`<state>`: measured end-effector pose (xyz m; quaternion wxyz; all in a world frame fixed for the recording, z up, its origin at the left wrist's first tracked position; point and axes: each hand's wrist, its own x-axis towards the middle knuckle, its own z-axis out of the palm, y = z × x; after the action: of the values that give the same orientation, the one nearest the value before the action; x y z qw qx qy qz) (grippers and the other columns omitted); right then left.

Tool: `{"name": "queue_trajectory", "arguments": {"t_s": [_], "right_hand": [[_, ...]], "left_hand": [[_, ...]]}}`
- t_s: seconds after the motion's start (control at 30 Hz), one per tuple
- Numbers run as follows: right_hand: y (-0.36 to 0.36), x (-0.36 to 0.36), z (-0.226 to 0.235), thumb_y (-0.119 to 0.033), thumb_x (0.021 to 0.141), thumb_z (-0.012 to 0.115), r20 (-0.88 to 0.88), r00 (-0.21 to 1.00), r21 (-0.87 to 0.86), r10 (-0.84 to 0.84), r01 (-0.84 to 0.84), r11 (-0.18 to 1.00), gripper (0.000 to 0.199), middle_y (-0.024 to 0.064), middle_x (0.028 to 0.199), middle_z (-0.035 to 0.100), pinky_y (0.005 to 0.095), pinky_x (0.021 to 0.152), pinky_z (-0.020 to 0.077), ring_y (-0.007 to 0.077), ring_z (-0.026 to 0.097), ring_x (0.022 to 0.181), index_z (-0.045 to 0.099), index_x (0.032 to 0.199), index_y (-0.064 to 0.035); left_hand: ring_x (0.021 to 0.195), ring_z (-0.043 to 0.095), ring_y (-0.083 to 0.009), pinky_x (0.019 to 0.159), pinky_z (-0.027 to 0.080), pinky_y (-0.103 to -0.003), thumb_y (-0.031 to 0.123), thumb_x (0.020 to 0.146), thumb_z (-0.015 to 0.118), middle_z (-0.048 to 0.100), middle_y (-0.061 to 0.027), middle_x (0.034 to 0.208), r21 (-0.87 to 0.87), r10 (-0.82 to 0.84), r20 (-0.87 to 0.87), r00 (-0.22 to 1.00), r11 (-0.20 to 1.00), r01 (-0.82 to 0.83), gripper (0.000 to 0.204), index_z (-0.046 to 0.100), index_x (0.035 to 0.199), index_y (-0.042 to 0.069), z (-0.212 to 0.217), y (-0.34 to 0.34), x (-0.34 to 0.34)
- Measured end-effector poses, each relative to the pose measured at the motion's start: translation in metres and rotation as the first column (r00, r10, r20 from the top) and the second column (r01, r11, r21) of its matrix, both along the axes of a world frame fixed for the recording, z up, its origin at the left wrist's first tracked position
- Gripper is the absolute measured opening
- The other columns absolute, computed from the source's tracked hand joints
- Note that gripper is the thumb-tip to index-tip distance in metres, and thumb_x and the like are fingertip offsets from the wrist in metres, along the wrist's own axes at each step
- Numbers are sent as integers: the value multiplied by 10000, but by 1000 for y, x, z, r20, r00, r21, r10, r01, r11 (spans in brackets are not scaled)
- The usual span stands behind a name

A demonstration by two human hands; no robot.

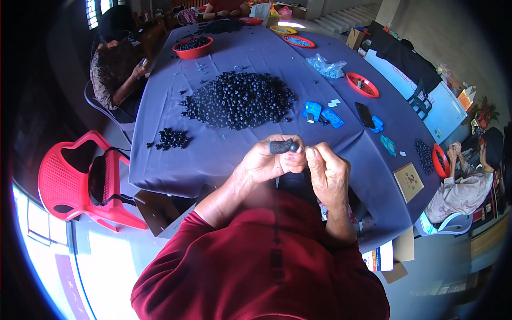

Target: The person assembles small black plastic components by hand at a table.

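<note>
Dark red top fills the lower view, a soft knit-looking garment with long sleeves pushed up toward the elbows, leaving both forearms bare below the grip. A dark vertical strip, like a placket or zip line, runs down the chest of it, straight beneath where the hands meet. The left hand (264, 162) wears a dark textured finger cot (280, 145) on one fingertip, right at the grip. The right hand (326, 169) is bare, no rings or watch showing.

your left hand (269, 160) hides most of the small dark piece (293, 146) it pinches. whatever your right hand (326, 170) grips is too small to tell. your red sleeves (256, 272) cover the table (176, 160) edge.
</note>
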<state>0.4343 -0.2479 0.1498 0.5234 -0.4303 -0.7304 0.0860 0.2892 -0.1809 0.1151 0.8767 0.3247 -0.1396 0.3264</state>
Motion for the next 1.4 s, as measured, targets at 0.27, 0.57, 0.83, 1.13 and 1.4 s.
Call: {"name": "queue_trajectory", "arguments": {"t_s": [0.27,0.57,0.83,1.13,1.4], "right_hand": [[-4,-2,1,-152,896,531,-51,999,0,20,-20,1000,214,49,550,463,261,447,338,85,385,488,545,753,8],[-7,-6,6,-137,861,567,58,998,108,-17,11,994,182,97,592,544,322,446,412,247,556,487,537,715,-33],[-5,-4,3,-82,845,572,169,982,139,-89,66,988,136,101,589,553,314,463,409,243,560,498,556,732,-8],[-2,-8,1,-145,841,581,185,968,255,-172,122,959,207,91,570,515,347,429,406,266,528,475,493,677,-54],[-6,-3,7,-137,839,587,250,950,153,-185,150,977,198,116,583,532,368,449,400,315,540,513,501,692,-36]], "left_hand": [[636,413,-97,591,326,-249,255,744,668,444,-36,716,54,-56,-8,998,997,57,397,471,888,-58,-4,3,-2],[697,508,-137,618,440,-258,243,758,670,486,-87,779,5,57,-52,997,998,-57,400,451,861,-76,-7,3,-2],[712,519,-139,636,467,-268,199,784,648,470,-82,793,10,72,-45,996,997,-72,346,452,856,-77,-7,2,-3],[744,514,-152,656,468,-286,179,774,652,461,-90,822,-36,38,-15,999,999,-39,331,478,878,-84,-13,6,-2],[631,415,-89,593,367,-247,143,786,610,461,-28,723,-57,87,-76,993,994,-92,231,511,850,-55,-9,2,3]]}}
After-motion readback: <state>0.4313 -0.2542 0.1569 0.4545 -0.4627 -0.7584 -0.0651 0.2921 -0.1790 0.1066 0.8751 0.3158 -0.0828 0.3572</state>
